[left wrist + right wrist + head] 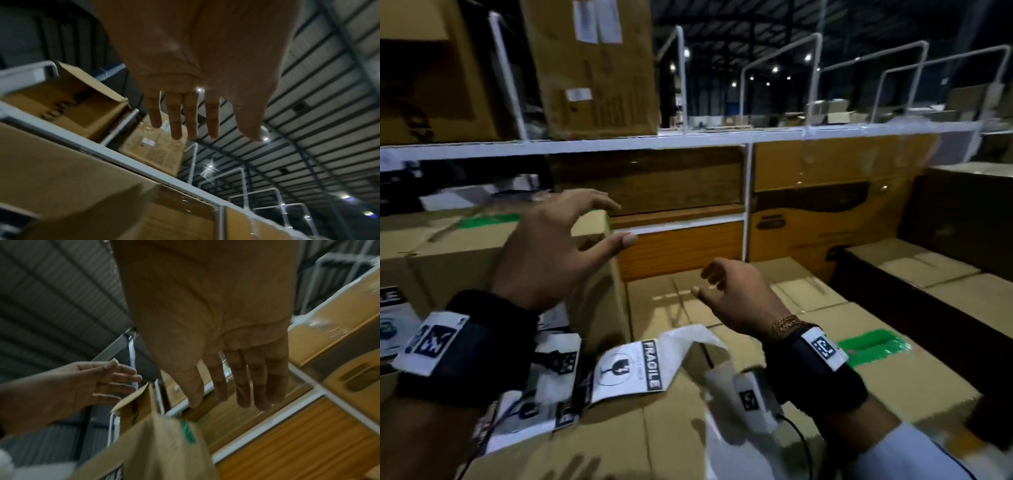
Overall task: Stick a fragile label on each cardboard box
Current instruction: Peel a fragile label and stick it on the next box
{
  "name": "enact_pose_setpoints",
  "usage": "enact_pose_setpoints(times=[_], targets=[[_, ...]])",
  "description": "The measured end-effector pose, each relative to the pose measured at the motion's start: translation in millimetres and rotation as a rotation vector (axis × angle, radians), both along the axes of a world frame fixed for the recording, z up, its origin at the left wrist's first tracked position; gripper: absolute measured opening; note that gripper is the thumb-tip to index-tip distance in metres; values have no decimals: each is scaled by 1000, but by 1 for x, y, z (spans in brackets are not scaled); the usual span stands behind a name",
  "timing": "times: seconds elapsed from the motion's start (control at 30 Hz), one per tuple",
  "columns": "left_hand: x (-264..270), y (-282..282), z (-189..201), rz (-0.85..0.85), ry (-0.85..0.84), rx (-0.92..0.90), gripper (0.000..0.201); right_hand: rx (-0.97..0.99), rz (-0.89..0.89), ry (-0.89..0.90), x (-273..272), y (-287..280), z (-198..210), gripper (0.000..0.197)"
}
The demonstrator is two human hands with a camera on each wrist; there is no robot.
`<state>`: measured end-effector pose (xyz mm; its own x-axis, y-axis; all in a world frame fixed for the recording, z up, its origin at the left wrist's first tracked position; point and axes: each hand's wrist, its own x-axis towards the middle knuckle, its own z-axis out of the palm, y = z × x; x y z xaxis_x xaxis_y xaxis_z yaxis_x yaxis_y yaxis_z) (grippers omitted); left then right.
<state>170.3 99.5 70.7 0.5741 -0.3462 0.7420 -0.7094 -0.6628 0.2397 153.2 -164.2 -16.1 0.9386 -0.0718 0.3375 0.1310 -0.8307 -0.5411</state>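
My left hand is spread open at the top right corner of a tall cardboard box with green tape on top; whether it touches the box I cannot tell. In the left wrist view its fingers are straight and hold nothing. My right hand hangs loosely curled and empty above a low cardboard box. A strip of black-and-white fragile labels lies on that low box beside crumpled white backing paper. The tall box's left side bears a fragile label.
A white metal rack stands behind, with big boxes on its shelves. More low boxes spread to the right, one with green tape. A dark box stands at the far right.
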Motion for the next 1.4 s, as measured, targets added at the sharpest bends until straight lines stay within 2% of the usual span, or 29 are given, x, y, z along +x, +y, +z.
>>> enact_pose_setpoints(times=[0.23, 0.37, 0.63, 0.8, 0.93, 1.0, 1.07, 1.13, 1.23, 1.3, 1.4], targets=[[-49, -175, -16, -161, 86, -80, 33, 48, -94, -34, -61, -143, -9, 33], [-65, -299, -33, -231, 120, -164, 31, 53, -151, -40, -100, -256, -16, 30], [-106, -521, -86, -351, 367, -272, 31, 170, -385, 9, -169, -469, -54, 22], [-107, -620, -133, -361, 565, -272, 29, 238, -589, 0, -185, -558, -89, 31], [-91, -678, -187, -288, 751, -214, 48, 153, -678, 124, -176, -607, -120, 53], [-88, -700, -212, -239, 895, -200, 71, 94, -706, 207, -171, -623, -135, 64], [-90, -718, -230, -216, 1061, -202, 104, -27, -747, 267, -167, -635, -149, 66], [-92, -732, -251, -200, 1237, -227, 128, -110, -768, 244, -165, -647, -161, 64], [-91, -740, -278, -192, 1450, -357, 146, -123, -786, 122, -163, -655, -172, 58], [-90, -740, -283, -178, 1546, -445, 138, -98, -769, 62, -162, -657, -174, 55], [-96, -739, -271, -126, 1582, -527, 88, -10, -696, -44, -162, -663, -178, 50]])
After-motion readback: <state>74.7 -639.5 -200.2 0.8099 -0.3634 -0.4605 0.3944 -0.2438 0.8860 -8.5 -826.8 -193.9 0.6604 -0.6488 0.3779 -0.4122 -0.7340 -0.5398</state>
